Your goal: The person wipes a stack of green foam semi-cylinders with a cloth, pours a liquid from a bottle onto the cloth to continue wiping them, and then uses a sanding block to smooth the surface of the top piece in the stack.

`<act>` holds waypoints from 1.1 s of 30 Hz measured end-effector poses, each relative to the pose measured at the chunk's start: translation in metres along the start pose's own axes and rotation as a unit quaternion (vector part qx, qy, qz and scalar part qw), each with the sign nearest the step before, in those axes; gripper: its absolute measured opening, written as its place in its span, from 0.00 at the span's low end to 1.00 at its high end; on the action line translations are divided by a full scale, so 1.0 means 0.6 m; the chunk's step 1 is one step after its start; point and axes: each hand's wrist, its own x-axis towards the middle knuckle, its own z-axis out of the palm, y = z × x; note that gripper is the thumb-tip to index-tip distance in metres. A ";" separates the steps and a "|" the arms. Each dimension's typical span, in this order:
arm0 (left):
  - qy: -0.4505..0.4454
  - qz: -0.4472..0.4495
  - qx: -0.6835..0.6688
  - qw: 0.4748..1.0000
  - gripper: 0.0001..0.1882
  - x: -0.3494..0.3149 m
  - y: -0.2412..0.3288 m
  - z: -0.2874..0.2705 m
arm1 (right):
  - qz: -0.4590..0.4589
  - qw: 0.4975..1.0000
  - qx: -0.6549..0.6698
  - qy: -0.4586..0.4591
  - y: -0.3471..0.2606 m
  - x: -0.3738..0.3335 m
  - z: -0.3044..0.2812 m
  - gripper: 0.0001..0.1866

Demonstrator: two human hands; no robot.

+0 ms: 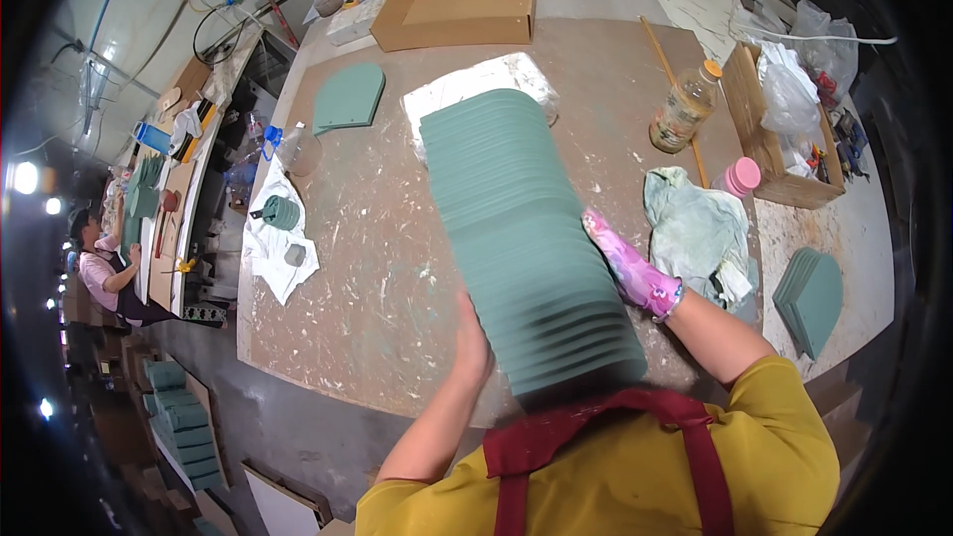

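A long row of green round-ended panels (521, 228), stacked face to face, runs from the middle of the table toward my body. Its far end rests over a white wrapped block (476, 81). My bare left hand (476, 337) presses against the row's left side near its close end, its fingers largely hidden by the panels. On the opposite side, my right hand (635, 268), in a pink patterned glove, lies along the edges with its fingers pointing away from me. Between them the two hands clasp the row. The nearest panels look blurred and slightly fanned apart.
A single green panel (349, 97) lies far left, a small panel stack (809, 300) far right. Around the table are an open cardboard box (457, 8), a bottle (685, 109), a pink-lidded jar (737, 179), a rag (695, 228) and a wooden crate (749, 129). Another person (107, 273) works at left.
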 end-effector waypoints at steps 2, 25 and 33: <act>0.062 0.122 -0.021 0.990 0.39 0.052 0.054 0.013 | -0.067 0.997 -0.019 0.035 -0.094 -0.003 0.043 0.47; -0.022 -0.083 -0.024 0.996 0.41 0.218 0.163 0.007 | -0.038 0.994 -0.025 -0.103 -0.175 0.141 0.030 0.49; 0.005 -0.062 -0.137 0.989 0.37 0.229 0.168 0.052 | -0.052 0.971 -0.212 0.094 -0.169 0.188 0.034 0.55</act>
